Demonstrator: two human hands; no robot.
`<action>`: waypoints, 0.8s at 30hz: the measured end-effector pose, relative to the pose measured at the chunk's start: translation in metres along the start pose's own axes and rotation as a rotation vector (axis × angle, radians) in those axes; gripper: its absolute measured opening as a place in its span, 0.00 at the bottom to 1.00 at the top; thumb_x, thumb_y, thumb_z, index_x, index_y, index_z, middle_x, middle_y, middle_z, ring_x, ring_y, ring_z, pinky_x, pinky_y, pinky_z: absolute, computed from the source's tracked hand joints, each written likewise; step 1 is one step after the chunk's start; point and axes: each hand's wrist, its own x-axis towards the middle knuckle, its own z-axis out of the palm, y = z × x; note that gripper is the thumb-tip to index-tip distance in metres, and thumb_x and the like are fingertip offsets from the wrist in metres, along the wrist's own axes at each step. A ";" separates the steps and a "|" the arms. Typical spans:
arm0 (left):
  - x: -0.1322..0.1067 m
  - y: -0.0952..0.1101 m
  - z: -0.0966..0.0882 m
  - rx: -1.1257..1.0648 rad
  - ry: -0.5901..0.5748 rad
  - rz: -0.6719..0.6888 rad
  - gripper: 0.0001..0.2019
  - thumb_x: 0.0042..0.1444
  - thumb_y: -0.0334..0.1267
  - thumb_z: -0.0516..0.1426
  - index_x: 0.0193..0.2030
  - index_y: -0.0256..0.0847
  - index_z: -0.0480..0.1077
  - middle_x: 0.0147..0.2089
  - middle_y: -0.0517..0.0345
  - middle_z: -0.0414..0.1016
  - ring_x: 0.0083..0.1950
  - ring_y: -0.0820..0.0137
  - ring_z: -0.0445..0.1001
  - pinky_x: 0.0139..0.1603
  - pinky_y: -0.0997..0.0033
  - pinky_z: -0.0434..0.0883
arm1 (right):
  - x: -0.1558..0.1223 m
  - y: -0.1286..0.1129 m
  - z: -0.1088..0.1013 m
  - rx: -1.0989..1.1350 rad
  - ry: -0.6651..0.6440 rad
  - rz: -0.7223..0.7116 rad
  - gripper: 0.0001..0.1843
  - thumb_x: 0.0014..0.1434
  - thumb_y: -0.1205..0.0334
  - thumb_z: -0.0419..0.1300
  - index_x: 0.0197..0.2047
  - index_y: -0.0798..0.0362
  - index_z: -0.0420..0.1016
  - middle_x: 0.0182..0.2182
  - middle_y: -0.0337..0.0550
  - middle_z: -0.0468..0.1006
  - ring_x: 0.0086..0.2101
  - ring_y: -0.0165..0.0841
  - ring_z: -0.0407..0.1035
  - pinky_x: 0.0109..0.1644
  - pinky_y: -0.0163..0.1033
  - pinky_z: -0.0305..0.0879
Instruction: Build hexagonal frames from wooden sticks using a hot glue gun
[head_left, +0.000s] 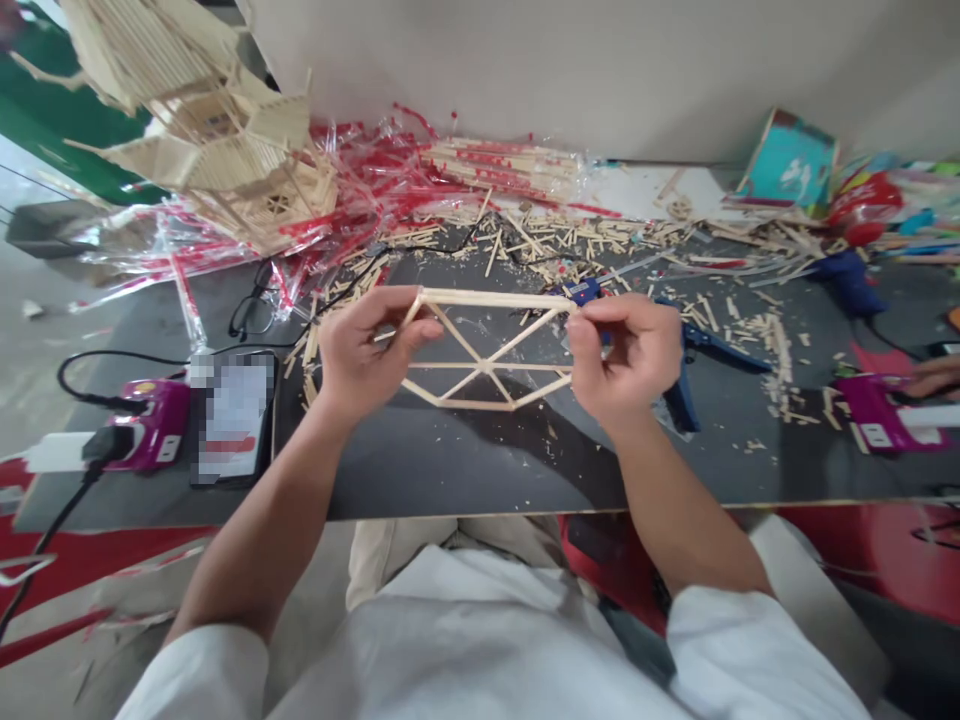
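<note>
A flat frame of thin wooden sticks [489, 352], with crossing diagonals inside, hangs a little above the dark table [450, 460]. My left hand [367, 350] pinches its left end, fingers closed on the sticks. My right hand [626, 355] pinches the right end in the same way. Under the right hand lies a blue glue gun [694, 365], partly hidden by my fingers.
Cut stick pieces [570, 245] litter the table's far side, beside red-and-clear wrappers [360, 170]. A wooden stick model house [202, 120] stands far left. A phone [232, 415], a purple device [154, 420] and glasses [255, 305] lie left. Another person's hand [937, 375] and second purple device [877, 410] are right.
</note>
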 end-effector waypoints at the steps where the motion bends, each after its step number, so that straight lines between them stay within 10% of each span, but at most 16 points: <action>1: -0.003 0.000 -0.001 0.062 0.056 0.049 0.28 0.69 0.70 0.56 0.52 0.47 0.78 0.41 0.55 0.85 0.39 0.66 0.82 0.44 0.63 0.79 | 0.001 -0.002 0.000 0.060 0.033 -0.072 0.06 0.75 0.50 0.60 0.51 0.40 0.71 0.38 0.42 0.79 0.34 0.36 0.74 0.39 0.46 0.72; 12: -0.014 -0.008 0.017 0.104 0.294 0.439 0.18 0.74 0.59 0.58 0.55 0.50 0.78 0.39 0.55 0.84 0.34 0.67 0.79 0.39 0.64 0.75 | 0.004 -0.005 -0.002 0.014 -0.044 -0.184 0.13 0.74 0.62 0.59 0.59 0.39 0.72 0.43 0.44 0.84 0.44 0.42 0.80 0.47 0.50 0.77; 24: -0.023 -0.014 0.015 0.254 0.227 0.427 0.25 0.71 0.67 0.54 0.43 0.49 0.78 0.34 0.53 0.81 0.35 0.63 0.81 0.41 0.58 0.82 | 0.002 -0.018 0.001 0.181 -0.082 -0.281 0.20 0.71 0.62 0.60 0.64 0.42 0.74 0.43 0.45 0.83 0.40 0.40 0.78 0.42 0.49 0.77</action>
